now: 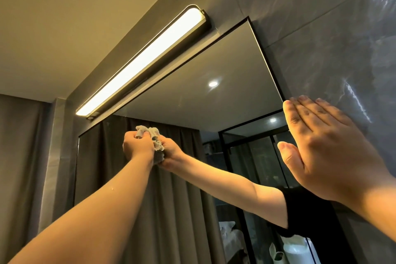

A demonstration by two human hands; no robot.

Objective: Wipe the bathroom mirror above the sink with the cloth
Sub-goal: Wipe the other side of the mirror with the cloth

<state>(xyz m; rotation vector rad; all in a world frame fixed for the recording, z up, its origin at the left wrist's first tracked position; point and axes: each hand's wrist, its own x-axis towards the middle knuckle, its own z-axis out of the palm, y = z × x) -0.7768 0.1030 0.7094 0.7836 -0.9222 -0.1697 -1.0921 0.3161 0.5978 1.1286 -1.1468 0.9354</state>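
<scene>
Two hands were up. Nearest us, the right hand lay flat with fingers straight and together, palm against the grey marbled wall tile just right of the mirror's edge, holding nothing; we judged it a brace. Farther in and to the left, the left hand reached up with fingers curled round a bunched grey cloth, pressing it on the mirror in its upper left part, a little below the top edge. Its reflection met it at the glass, a dark sleeve showing in the mirror. Beyond, the lit bar lamp ran along the wall just above the mirror's top edge. Curtains and a glass shower frame showed as reflections.

Risks, as we judged: the cloth was wadded, so little of it touched the glass and streaks could stay; strokes going higher could knock the lamp; the bracing palm could slip onto the glass and leave prints.
</scene>
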